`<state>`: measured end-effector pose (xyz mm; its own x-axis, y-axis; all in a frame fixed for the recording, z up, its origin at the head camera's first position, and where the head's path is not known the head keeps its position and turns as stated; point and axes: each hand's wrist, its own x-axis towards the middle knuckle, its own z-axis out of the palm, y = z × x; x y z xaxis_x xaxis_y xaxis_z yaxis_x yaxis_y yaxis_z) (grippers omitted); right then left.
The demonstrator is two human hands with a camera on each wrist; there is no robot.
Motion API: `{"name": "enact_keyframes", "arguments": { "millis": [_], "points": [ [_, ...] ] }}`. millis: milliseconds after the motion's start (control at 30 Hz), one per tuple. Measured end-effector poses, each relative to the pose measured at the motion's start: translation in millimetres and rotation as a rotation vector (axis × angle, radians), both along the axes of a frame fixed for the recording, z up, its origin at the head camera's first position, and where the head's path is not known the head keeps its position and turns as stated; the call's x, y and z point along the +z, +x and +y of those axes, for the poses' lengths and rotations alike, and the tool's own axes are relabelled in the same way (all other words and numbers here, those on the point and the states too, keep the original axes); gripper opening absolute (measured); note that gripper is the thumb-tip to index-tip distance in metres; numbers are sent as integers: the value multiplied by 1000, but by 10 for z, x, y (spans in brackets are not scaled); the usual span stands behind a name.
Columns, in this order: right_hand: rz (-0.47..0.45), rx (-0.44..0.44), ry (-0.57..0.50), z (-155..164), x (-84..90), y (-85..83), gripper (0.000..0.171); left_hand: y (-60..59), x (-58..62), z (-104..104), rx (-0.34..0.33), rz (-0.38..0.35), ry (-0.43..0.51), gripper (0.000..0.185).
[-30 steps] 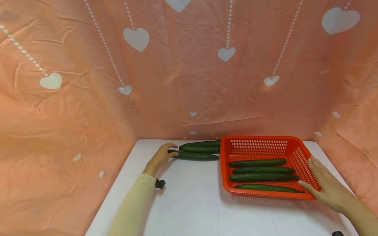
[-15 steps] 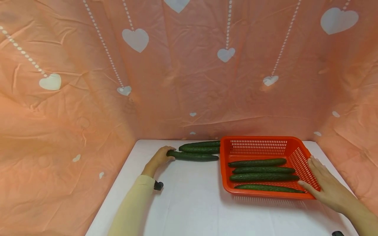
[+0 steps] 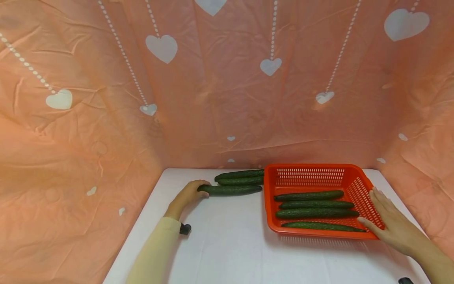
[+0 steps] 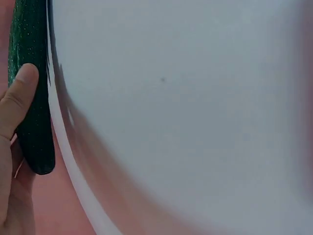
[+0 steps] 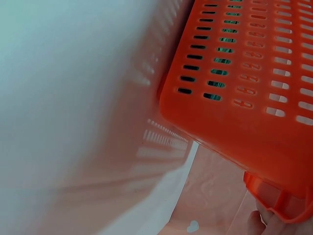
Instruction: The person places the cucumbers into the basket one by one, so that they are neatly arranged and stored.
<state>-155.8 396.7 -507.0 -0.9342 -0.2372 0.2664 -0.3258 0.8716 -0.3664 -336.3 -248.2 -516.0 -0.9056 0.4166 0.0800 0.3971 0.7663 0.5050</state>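
Note:
My left hand (image 3: pixel 189 195) pinches the left end of a dark green cucumber (image 3: pixel 234 190), thumb on the near side; in the left wrist view the thumb lies across the cucumber (image 4: pixel 36 115). Just behind it, two more cucumbers (image 3: pixel 241 173) lie side by side on the table. My right hand (image 3: pixel 393 225) rests on the right rim of a red plastic basket (image 3: pixel 268 205), fingers extended along it and thumb spread toward the near corner. Several cucumbers (image 3: pixel 317 213) lie crosswise in the basket. The right wrist view shows the slotted basket wall (image 5: pixel 234 117) and only part of the hand.
A white table (image 3: pixel 227 244) bears everything. Orange cloth (image 3: pixel 220 98) printed with white hearts hangs along the back and both sides. The basket's left wall stands close to the right ends of the loose cucumbers.
The left hand has taken a firmer hold of the front cucumber and drawn it slightly left and nearer, apart from the two behind. The right hand and basket have stayed put.

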Motion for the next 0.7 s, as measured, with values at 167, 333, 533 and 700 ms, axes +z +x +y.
{"name": "enact_keyframes", "arguments": {
  "millis": [167, 333, 533, 700],
  "points": [
    [-5, 0, -7, 7, -1, -3, 95, 60, 28, -11, 8, 5, 47, 40],
    [-47, -9, -18, 5, -14, -5, 96, 143, 52, -32, -23, 43, 71, 39],
    [-36, -5, -14, 4, -25, -8, 97, 237, 103, -71, -70, 137, 75, 39],
    [-26, -4, -3, 11, -17, -12, 96, 289, 193, -84, -63, 202, 107, 39]
  ]
}}
